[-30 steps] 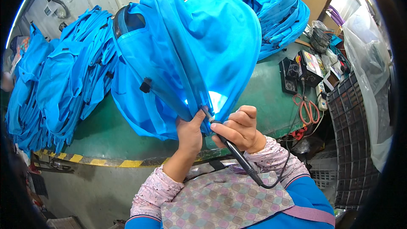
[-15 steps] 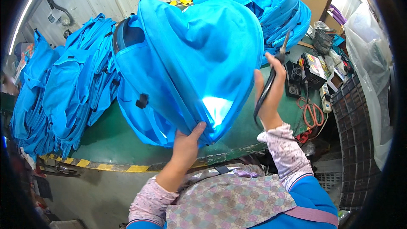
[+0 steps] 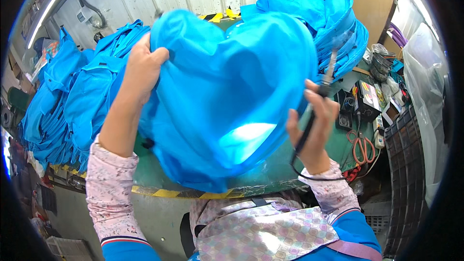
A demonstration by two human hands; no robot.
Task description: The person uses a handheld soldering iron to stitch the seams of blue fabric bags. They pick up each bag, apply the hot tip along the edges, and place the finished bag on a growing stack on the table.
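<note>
A large blue fabric bag [image 3: 251, 77], apparently a backpack, stands bulging over the green table in front of me. My left hand [image 3: 146, 65] is closed on its upper left edge, thumb on the near side. On the right, my right hand [image 3: 316, 125] holds a soldering iron [image 3: 326, 81] by its dark handle, metal tip pointing up and its black cord hanging past the wrist. The iron is beside the bag's right edge; whether it touches the cloth I cannot tell. A bright patch of light lies on the bag's lower part.
Stacked blue bags [image 3: 92, 96] lie at the left, and another blue pile [image 3: 333, 24] sits at the back right. Right of my hand are a black box [image 3: 366, 100], orange-handled scissors [image 3: 361, 147] and a power strip [image 3: 379, 135]. Yellow-black tape [image 3: 169, 193] marks the table's front edge.
My left hand has moved from the bag's lower edge up to its upper left edge. The bag has turned and its shape has changed. The right hand still holds the iron.
</note>
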